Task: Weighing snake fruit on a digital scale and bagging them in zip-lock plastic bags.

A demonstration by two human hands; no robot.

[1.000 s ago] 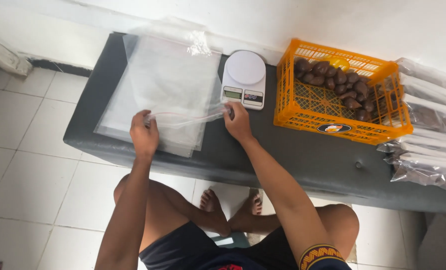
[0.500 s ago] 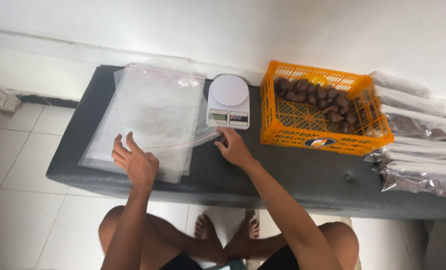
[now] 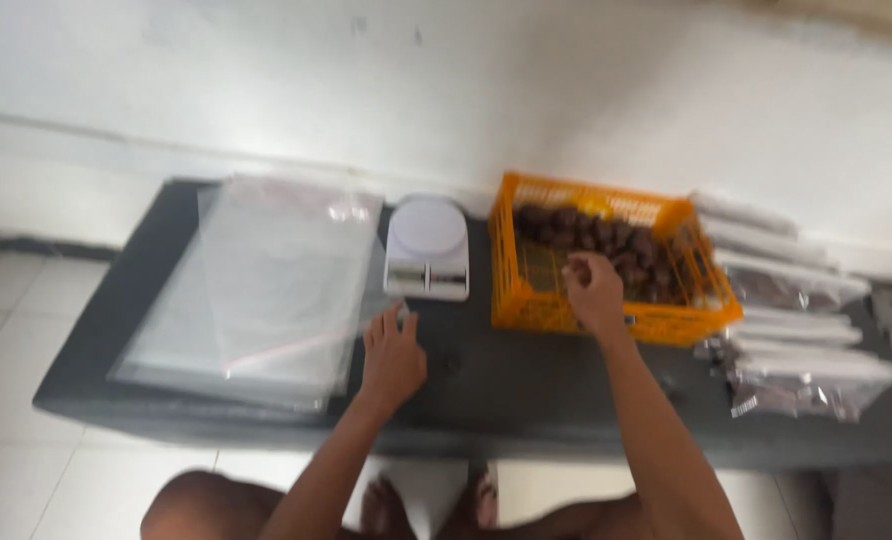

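My right hand [image 3: 592,291] reaches into the orange crate [image 3: 522,300], fingers curled over the dark brown fruits [image 3: 606,238]; blur hides whether it grips one. My left hand [image 3: 393,357] rests on the dark grey bench [image 3: 526,400] at the right corner of the stack of clear zip bags [image 3: 256,285], fingers touching the top bag's edge near its red zip strip. A white kitchen scale [image 3: 427,247] stands between the bags and the crate.
Filled clear bags of brown fruit [image 3: 796,330] are piled at the bench's right end. A white wall runs behind the bench. White floor tiles [image 3: 26,290] lie to the left. My knees and feet show below the bench edge.
My right hand let go of the bag's zip end and moved right into the crate. My left hand shifted right to the bag's corner. The camera tilted up and back.
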